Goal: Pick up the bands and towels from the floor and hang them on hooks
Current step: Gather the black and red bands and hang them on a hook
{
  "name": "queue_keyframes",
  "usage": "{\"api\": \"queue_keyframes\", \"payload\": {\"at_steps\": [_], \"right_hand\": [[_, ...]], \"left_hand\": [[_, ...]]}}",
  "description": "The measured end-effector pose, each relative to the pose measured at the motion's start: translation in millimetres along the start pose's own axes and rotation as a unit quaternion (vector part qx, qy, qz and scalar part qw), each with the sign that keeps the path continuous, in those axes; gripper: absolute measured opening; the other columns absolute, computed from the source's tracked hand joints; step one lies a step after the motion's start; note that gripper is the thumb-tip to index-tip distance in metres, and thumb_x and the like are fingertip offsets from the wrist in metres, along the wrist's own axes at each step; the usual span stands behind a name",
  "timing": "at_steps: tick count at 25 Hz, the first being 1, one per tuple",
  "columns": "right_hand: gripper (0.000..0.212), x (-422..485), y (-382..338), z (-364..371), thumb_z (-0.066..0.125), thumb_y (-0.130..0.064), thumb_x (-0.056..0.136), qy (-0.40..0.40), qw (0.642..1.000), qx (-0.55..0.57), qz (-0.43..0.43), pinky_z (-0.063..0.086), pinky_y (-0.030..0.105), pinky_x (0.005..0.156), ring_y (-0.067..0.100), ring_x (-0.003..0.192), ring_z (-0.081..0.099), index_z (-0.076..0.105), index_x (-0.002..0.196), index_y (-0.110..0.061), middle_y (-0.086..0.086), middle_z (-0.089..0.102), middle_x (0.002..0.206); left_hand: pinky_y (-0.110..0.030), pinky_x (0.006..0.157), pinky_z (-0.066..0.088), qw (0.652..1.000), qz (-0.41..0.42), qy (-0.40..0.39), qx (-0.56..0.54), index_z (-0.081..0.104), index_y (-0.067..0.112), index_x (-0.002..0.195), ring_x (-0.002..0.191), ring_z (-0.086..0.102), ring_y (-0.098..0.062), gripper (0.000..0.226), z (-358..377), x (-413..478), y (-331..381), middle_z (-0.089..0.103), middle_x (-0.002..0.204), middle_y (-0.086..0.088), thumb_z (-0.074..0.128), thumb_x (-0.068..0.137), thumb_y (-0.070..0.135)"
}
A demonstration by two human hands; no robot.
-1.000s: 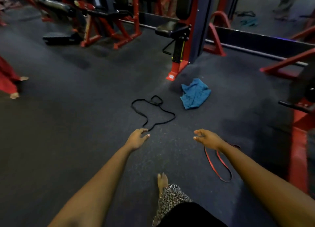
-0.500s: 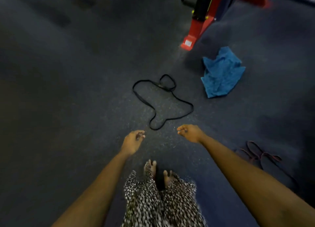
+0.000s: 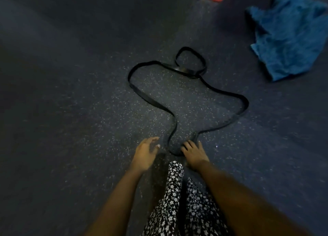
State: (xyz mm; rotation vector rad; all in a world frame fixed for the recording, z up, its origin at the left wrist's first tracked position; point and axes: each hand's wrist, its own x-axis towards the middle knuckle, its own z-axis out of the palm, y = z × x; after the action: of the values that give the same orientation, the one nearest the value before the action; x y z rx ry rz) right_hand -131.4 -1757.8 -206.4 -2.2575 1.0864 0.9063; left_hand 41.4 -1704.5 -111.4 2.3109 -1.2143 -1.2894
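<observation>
The right hand (image 3: 194, 153), fingers curled, touches the thin black rubber loop band (image 3: 152, 102) stretching ahead; grip uncertain, left hand (image 3: 144, 154) open beside.

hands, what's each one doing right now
left hand: open, empty.
right hand: fingers down on the black band; grip cannot be told.

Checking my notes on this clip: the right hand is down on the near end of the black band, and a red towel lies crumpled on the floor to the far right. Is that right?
One detail is off: the towel is blue, not red. The head view shows it crumpled on the floor at far right, with the right hand down on the near end of the black band.
</observation>
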Motion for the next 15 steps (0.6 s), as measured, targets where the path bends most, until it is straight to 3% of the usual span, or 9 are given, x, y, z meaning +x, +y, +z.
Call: {"api": "queue_keyframes", "payload": {"at_steps": [2,3,5,7,10,15], "right_hand": [[0.046,-12.9,7.2,-11.1,0.041,-0.025,0.096,-0.026,0.999,-0.043,-0.003,-0.001,0.056,0.117,0.028,0.139,0.028,0.034,0.139,-0.009,0.015,0.037,0.145],[0.044,-25.2,11.6,-27.8,0.038,-0.028,0.097,-0.037,0.999,-0.006,0.004,0.006,0.054,0.117,0.029,0.132,0.039,0.036,0.136,-0.008,0.017,0.047,0.137],[0.038,-60.0,27.3,-82.6,0.037,-0.030,0.098,-0.001,0.983,0.185,0.020,0.035,0.044,0.103,0.032,0.112,0.055,0.041,0.130,-0.010,0.018,0.058,0.120],[0.030,-112.3,41.4,-150.7,0.043,-0.032,0.096,0.082,0.953,0.290,0.018,0.048,0.038,0.082,0.032,0.096,0.061,0.051,0.117,-0.012,0.014,0.064,0.102],[0.025,-225.6,48.9,-257.5,0.052,-0.033,0.091,0.141,0.945,0.295,-0.028,0.048,0.035,0.075,0.024,0.085,0.062,0.061,0.100,-0.011,0.010,0.065,0.091],[0.027,-423.2,20.0,-401.4,0.064,-0.030,0.085,0.209,0.923,0.299,-0.123,0.040,0.017,0.079,0.013,0.092,0.052,0.064,0.102,-0.009,0.002,0.054,0.098]], "left_hand": [[-0.031,0.103,0.037,1.000,0.020,0.003,-0.020,0.049,0.019,0.128,0.123,0.047,-0.020,0.036,-9.0,-3.3,15.1,0.049,0.135,-0.005,0.050,0.092,0.021],[-0.029,0.103,0.036,0.999,0.031,0.004,-0.027,0.048,0.019,0.128,0.124,0.046,-0.018,0.038,-17.8,-9.6,25.9,0.049,0.135,-0.004,0.052,0.091,0.021],[-0.026,0.102,0.033,0.997,0.055,0.009,-0.050,0.045,0.020,0.131,0.128,0.043,-0.017,0.044,-45.9,-27.3,59.6,0.047,0.137,-0.002,0.057,0.088,0.021],[-0.023,0.102,0.031,0.993,0.085,0.010,-0.076,0.040,0.021,0.135,0.131,0.038,-0.014,0.056,-87.5,-57.8,108.4,0.042,0.140,0.001,0.063,0.084,0.022],[-0.021,0.103,0.027,0.986,0.138,-0.016,-0.088,0.033,0.025,0.138,0.134,0.032,-0.011,0.074,-157.7,-120.0,196.1,0.034,0.146,0.003,0.072,0.075,0.027],[-0.023,0.108,0.026,0.960,0.242,-0.124,-0.064,0.025,0.035,0.138,0.135,0.026,-0.006,0.095,-237.3,-246.2,321.6,0.029,0.145,0.010,0.082,0.063,0.028]]}}
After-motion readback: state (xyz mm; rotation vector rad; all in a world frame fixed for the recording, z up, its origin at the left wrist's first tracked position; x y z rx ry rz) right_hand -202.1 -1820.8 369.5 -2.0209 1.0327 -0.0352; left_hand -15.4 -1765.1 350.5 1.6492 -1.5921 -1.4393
